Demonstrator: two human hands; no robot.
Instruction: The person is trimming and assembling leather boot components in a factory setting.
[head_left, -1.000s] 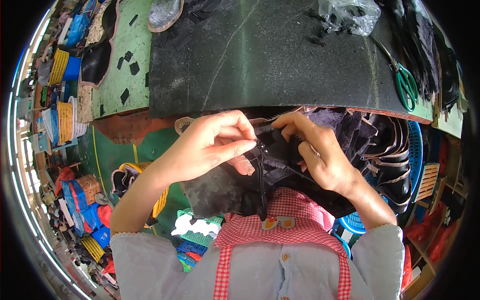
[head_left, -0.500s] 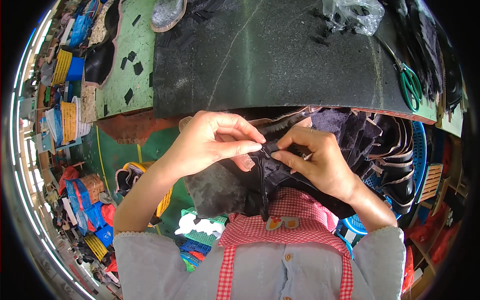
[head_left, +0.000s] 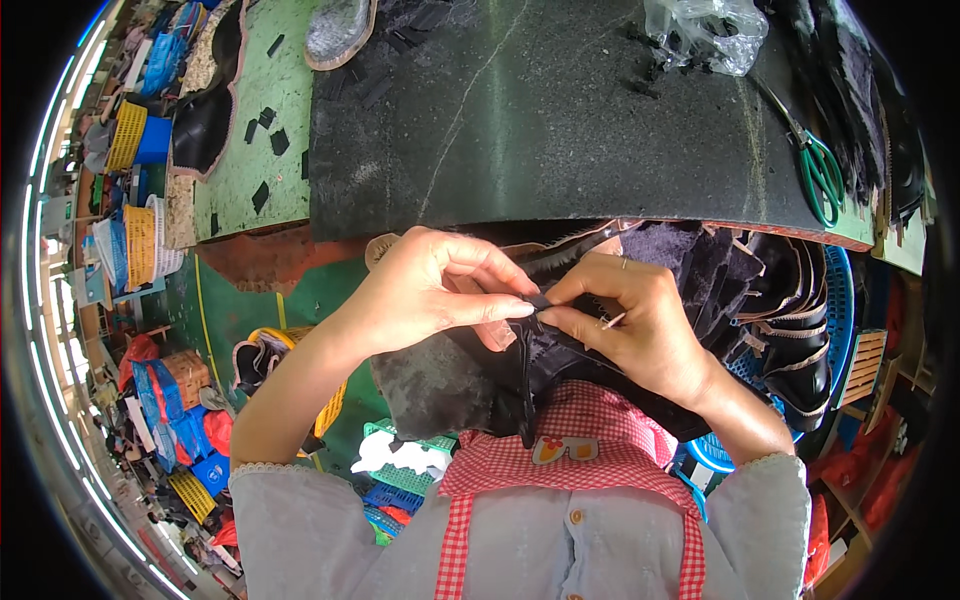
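Both hands meet over my lap at a black leather boot upper [head_left: 480,375] with fuzzy dark lining. My left hand [head_left: 430,285] pinches a small black piece [head_left: 538,301] at the upper's edge between thumb and forefinger. A tan wrap [head_left: 492,333] covers one of its fingers. Opposite it, my right hand [head_left: 635,315] grips the same piece with thumb and forefinger. A thin pale stick [head_left: 613,321] pokes out between the right fingers, which also wear a ring. Below the pinch hangs a narrow black strip [head_left: 527,385], perhaps a zipper. The fingertips hide how the piece is attached.
Ahead is a table with a black mat [head_left: 580,130]. Green-handled scissors [head_left: 820,175] and a clear plastic bag [head_left: 710,35] lie on it. Black scraps [head_left: 279,141] dot the green tabletop at left. A blue basket [head_left: 838,300] with stacked black uppers [head_left: 795,350] stands at right.
Both hands stay pinched together at the small black piece. The left fingertips have shifted slightly right, closer to the right ones, and the pale stick shows more.
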